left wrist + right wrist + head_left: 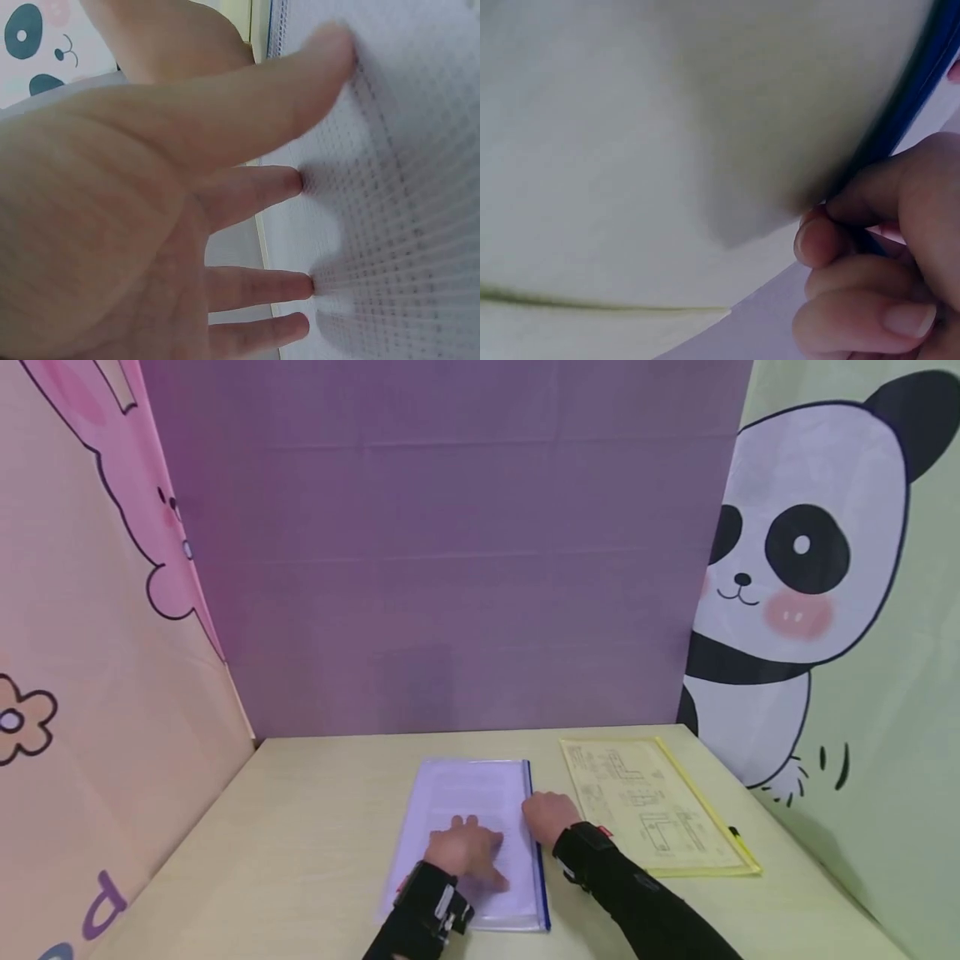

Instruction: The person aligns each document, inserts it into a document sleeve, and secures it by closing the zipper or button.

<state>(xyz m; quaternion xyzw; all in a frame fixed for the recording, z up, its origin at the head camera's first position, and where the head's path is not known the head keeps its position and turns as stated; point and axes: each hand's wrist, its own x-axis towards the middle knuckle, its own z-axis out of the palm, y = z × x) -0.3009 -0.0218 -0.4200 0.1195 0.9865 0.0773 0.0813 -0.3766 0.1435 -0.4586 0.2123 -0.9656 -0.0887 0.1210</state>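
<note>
A clear mesh document pouch (450, 785) with white paper inside lies flat on the table, a blue zipper edge (538, 877) along its right side. My left hand (467, 850) rests on the pouch with fingers spread. In the left wrist view its thumb and fingertips press the mesh surface (405, 225). At the upper part of the blue edge is my right hand (551, 817). The right wrist view shows its thumb and forefinger pinching at the blue zipper (904, 112), the other fingers curled. Whatever small part lies between those fingertips is hidden.
To the right lies a yellow-edged pouch (652, 802) holding a sheet with printed line drawings. A small black tab (734, 832) sits at its right edge. The pale wooden table (300, 843) meets a purple curtain (465, 568) behind and cartoon-printed panels at both sides.
</note>
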